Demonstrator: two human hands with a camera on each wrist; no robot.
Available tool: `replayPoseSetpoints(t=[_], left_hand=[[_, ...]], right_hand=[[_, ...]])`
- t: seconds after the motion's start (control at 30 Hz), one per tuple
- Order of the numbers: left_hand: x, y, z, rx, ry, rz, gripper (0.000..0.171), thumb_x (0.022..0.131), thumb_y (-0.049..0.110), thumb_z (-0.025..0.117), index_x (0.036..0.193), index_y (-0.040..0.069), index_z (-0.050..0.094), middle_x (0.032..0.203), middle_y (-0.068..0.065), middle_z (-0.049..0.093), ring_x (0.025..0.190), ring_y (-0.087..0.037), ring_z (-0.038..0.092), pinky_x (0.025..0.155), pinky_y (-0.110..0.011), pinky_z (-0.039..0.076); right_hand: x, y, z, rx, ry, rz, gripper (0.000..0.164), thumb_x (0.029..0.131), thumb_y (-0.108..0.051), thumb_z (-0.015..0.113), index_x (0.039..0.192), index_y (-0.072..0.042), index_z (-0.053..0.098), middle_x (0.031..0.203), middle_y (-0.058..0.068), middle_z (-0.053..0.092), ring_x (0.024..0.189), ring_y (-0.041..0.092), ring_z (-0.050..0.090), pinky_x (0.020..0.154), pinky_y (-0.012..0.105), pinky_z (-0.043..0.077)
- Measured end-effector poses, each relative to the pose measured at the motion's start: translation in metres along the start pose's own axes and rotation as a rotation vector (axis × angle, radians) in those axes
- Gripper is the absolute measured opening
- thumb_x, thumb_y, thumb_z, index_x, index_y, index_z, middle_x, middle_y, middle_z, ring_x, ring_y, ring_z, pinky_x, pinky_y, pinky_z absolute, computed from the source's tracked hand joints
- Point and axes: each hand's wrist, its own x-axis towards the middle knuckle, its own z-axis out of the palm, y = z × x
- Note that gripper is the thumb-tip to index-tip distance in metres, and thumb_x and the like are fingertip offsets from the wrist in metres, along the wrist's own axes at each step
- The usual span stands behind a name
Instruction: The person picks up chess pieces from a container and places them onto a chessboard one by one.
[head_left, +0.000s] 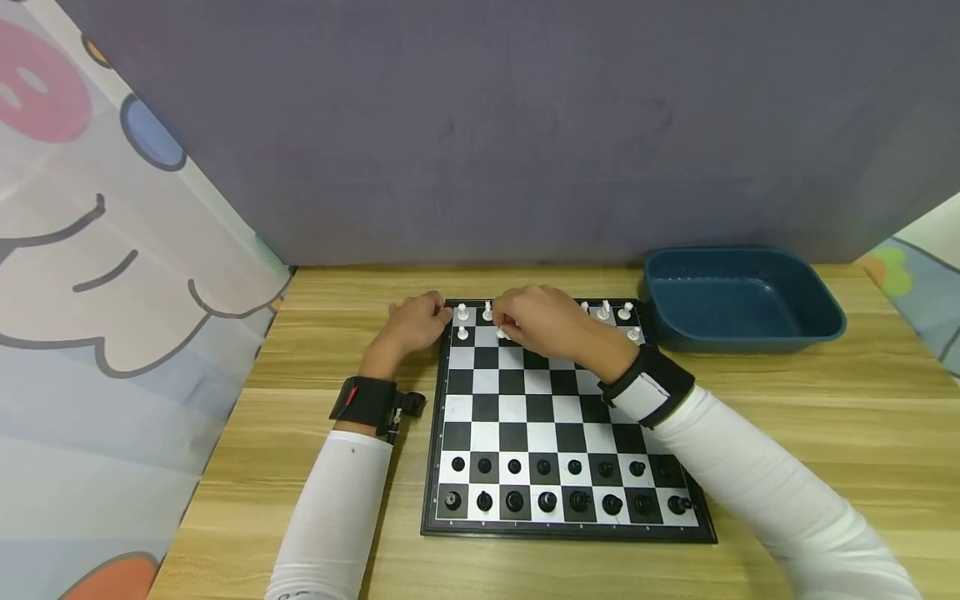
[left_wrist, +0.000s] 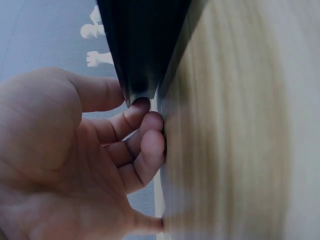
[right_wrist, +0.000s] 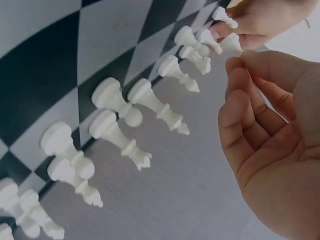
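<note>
A black-and-white chessboard (head_left: pixel 512 408) lies on the wooden table. At its far left corner my left hand (head_left: pixel 415 323) grips the board's edge; in the left wrist view the thumb sits on one face of the dark edge (left_wrist: pixel 142 45), a finger on the other. My right hand (head_left: pixel 543 317) is over the far rows. Its thumb and fingertips pinch a white chess piece (right_wrist: pixel 231 45), whose top they hide. White pieces, such as a pawn (head_left: pixel 462 333) and a rook (head_left: pixel 462 312), stand along the far side, partly covered by the right hand. Black pieces (head_left: pixel 547 502) fill the two near rows.
A dark blue plastic tub (head_left: pixel 750 342) stands right of the board's far corner. Behind the table rises a grey panel (head_left: pixel 480 133). Cartoon-printed cloth (head_left: pixel 90 417) hangs at the left.
</note>
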Motion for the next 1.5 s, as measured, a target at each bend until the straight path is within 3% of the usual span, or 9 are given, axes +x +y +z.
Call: replayPoseSetpoints(t=[0.27, 0.57, 0.93, 1.13, 1.33, 1.5], left_hand=[[-0.001, -0.002, -0.001, 0.004, 0.021, -0.005, 0.026, 0.108, 0.031, 0.046, 0.093, 0.011, 0.053, 0.077, -0.004, 0.05, 0.096, -0.033, 0.059, 0.123, -0.073, 0.005], [-0.001, -0.003, -0.002, 0.018, 0.028, -0.004, 0.025, 0.108, 0.029, 0.046, 0.092, 0.01, 0.053, 0.076, -0.004, 0.049, 0.093, -0.032, 0.058, 0.122, -0.075, 0.007], [0.0, -0.002, 0.0, 0.016, 0.035, -0.002, 0.026, 0.107, 0.029, 0.046, 0.091, 0.011, 0.052, 0.076, -0.004, 0.049, 0.095, -0.033, 0.058, 0.122, -0.075, 0.007], [-0.001, -0.002, 0.0, 0.01, 0.033, -0.002, 0.026, 0.108, 0.029, 0.046, 0.09, 0.011, 0.052, 0.075, -0.003, 0.048, 0.093, -0.032, 0.058, 0.122, -0.074, 0.006], [-0.002, -0.001, 0.0, 0.003, 0.025, 0.001, 0.024, 0.107, 0.029, 0.047, 0.094, 0.01, 0.054, 0.078, -0.005, 0.052, 0.102, -0.035, 0.06, 0.122, -0.075, 0.004], [-0.001, -0.001, 0.002, -0.004, 0.02, 0.002, 0.024, 0.108, 0.029, 0.047, 0.094, 0.01, 0.053, 0.079, -0.005, 0.051, 0.111, -0.037, 0.06, 0.123, -0.074, 0.001]], right_hand=[[0.015, -0.001, 0.009, -0.035, -0.031, 0.03, 0.007, 0.098, -0.011, 0.068, 0.093, -0.013, 0.073, 0.094, -0.002, 0.072, 0.079, 0.014, 0.063, 0.068, 0.032, 0.054], [0.027, -0.006, 0.019, -0.062, -0.041, 0.002, 0.011, 0.096, -0.009, 0.068, 0.088, -0.014, 0.073, 0.09, -0.002, 0.072, 0.087, 0.016, 0.066, 0.07, 0.03, 0.056], [0.03, -0.006, 0.024, -0.06, -0.054, 0.0, 0.016, 0.093, -0.001, 0.064, 0.088, -0.012, 0.074, 0.09, 0.0, 0.073, 0.089, 0.018, 0.068, 0.072, 0.031, 0.058], [0.03, -0.006, 0.025, -0.079, -0.058, -0.002, 0.012, 0.094, -0.005, 0.067, 0.091, -0.014, 0.074, 0.093, 0.0, 0.074, 0.09, 0.018, 0.068, 0.072, 0.033, 0.059], [0.022, -0.002, 0.015, -0.065, -0.056, 0.021, 0.014, 0.096, -0.012, 0.07, 0.11, -0.014, 0.074, 0.11, 0.001, 0.076, 0.092, 0.019, 0.068, 0.07, 0.034, 0.058], [0.004, 0.009, -0.006, -0.009, -0.002, 0.054, 0.013, 0.097, -0.013, 0.069, 0.11, -0.012, 0.073, 0.106, 0.002, 0.076, 0.089, 0.02, 0.069, 0.071, 0.036, 0.058]])
